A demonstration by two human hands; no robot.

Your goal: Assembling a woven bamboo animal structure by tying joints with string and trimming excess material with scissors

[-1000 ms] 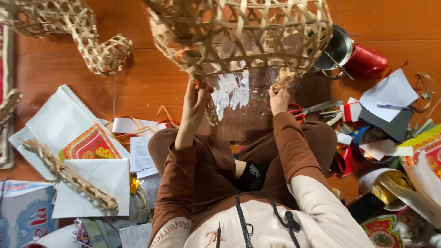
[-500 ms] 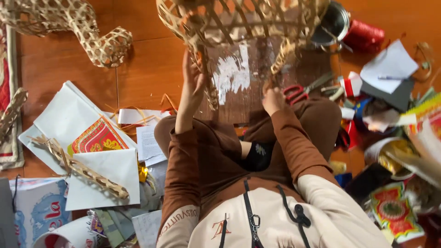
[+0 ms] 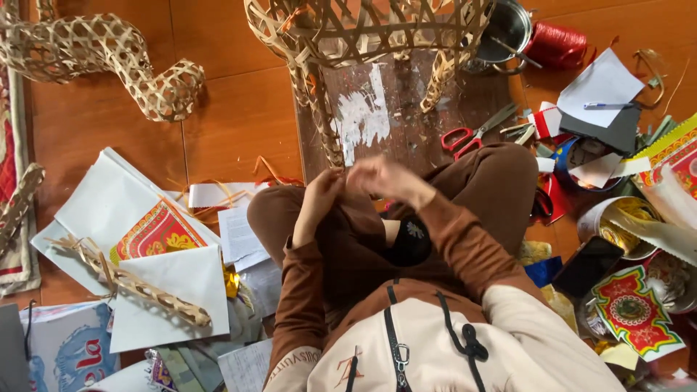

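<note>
Both hands have come away from the woven bamboo frame [image 3: 363, 33]: half a second ago each was raised against one of its legs, and now they are drawn back together over the lap. The left hand [image 3: 324, 194] sits at about 9 o'clock of the right hand [image 3: 382, 179], the two nearly touching above the brown-clad knees. The right hand is blurred; its fingers [image 3: 361, 173] look curled inward, but whether they pinch anything cannot be told. The left hand's fingers are loosely bent, and no held thing shows.

Beyond the hands, at 12 o'clock, lies a dark paint-smeared board [image 3: 396, 120] on the wooden floor [image 3: 239, 123]. The frame stands on it, its two woven legs reaching down toward the hands; the left leg [image 3: 323, 123] ends just short of the left hand. The frame's upper part is cut by the top edge of the view.

At 2 o'clock of the hands red-handled scissors [image 3: 472, 134] lie on the board's right edge, near the right knee. Farther at 1 o'clock stand a metal pot [image 3: 508, 29] and a red spool [image 3: 555, 45].

Open floor lies at 10 o'clock, between the board and a curved woven piece [image 3: 102, 62]. White paper sheets [image 3: 109, 210] crowd 8 o'clock; paper scraps fill the right side.
</note>
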